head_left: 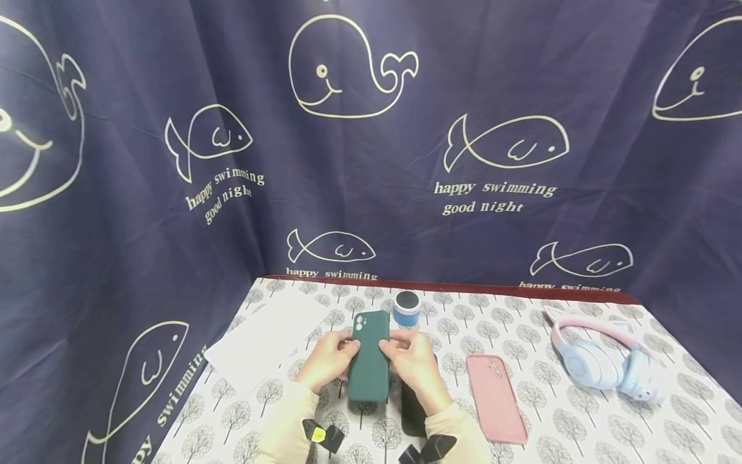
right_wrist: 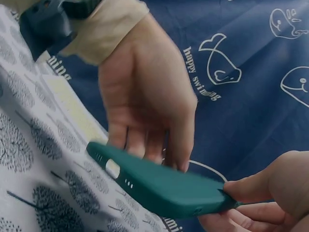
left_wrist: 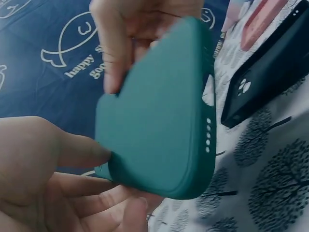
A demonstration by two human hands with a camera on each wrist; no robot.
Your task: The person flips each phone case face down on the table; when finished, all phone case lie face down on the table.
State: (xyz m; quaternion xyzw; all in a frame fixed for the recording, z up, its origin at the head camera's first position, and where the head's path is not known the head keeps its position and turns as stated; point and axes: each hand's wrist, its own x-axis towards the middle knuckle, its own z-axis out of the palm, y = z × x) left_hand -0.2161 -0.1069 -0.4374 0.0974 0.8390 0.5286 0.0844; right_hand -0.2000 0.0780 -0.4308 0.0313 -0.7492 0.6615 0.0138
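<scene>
A dark green phone case is held above the table, its back with the camera cutouts facing up in the head view. My left hand pinches its left edge, thumb on the back and fingers beneath. Opposite, my right hand grips the right edge the same way. The end with a port opening and small round holes shows on the green case in the left wrist view. Whether a phone sits inside is hidden. Partly under my right forearm lies a black phone case.
To the right lies a pink phone case, with pink and light-blue cat-ear headphones farther right. A small blue and white cylinder stands behind the green case. White sheets lie at the left. A dark curtain hangs behind the table.
</scene>
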